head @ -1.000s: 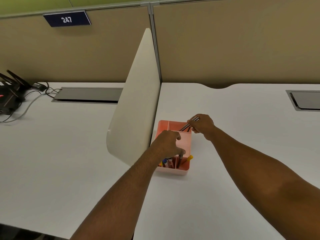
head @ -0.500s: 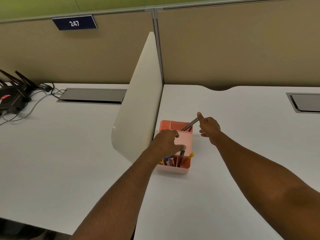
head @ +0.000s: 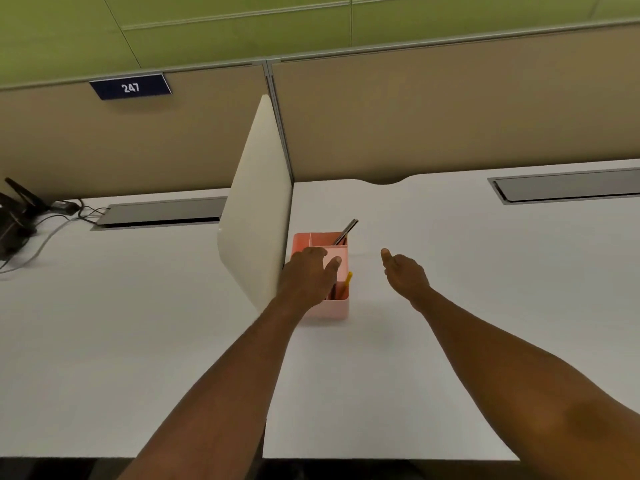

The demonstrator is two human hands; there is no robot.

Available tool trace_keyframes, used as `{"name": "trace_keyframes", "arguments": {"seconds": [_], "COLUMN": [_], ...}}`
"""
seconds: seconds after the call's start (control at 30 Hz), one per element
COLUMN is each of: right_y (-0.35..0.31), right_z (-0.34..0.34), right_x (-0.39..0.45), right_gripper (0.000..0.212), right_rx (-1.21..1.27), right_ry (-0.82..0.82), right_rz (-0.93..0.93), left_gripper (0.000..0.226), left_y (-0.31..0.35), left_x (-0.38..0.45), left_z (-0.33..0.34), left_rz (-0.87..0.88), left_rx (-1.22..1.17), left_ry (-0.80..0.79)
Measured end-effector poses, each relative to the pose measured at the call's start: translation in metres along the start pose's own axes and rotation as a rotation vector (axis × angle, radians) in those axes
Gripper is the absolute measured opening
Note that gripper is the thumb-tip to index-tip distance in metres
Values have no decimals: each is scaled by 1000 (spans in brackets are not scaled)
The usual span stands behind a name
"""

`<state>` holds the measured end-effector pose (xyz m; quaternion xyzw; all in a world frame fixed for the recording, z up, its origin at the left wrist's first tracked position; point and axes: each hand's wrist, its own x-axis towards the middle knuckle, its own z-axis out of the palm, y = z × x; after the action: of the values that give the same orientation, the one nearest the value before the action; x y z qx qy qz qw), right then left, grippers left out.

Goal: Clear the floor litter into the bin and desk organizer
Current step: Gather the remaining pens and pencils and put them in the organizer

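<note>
A pink desk organizer [head: 329,310] stands on the white desk beside the cream divider. Grey pens [head: 345,232] lean out of its far compartment. A yellow pen [head: 347,280] and others sit in the near compartment, partly hidden. My left hand [head: 306,275] hovers over the organizer's left side with fingers spread, holding nothing. My right hand [head: 403,273] is to the right of the organizer, apart from it, loosely open and empty. No bin or floor litter is in view.
A cream divider panel [head: 258,206] separates two white desks [head: 450,306]. Grey cable trays [head: 162,213] [head: 568,185] are set into both desks. Black cables and a device [head: 20,216] lie at far left. Beige partition walls with a "247" sign [head: 131,87] stand behind.
My right hand let go of the grey pens, which now stand in the far compartment, and drew back to the right. My left hand released its pen and opened above the organizer.
</note>
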<state>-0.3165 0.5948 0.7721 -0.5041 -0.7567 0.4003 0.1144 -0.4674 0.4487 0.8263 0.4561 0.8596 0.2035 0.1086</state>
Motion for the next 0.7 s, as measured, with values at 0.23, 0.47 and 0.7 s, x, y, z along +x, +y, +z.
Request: {"name": "trace_keyframes", "arguments": {"seconds": [0.23, 0.47, 0.7], "right_y": [11, 20, 40], "right_z": [-6, 13, 37], "right_x": [-84, -208, -345], "right_gripper": [57, 60, 69], "right_rx": [-203, -239, -441], "right_ry": [105, 195, 278], "right_rz": [-129, -194, -244], "left_gripper": [56, 70, 71], "left_y": [-5, -27, -40], "left_x": [-79, -192, -299], "left_z": [-10, -19, -15], "left_rz": [74, 66, 130], "left_rx": [45, 98, 210], "left_ry": [33, 9, 63]}}
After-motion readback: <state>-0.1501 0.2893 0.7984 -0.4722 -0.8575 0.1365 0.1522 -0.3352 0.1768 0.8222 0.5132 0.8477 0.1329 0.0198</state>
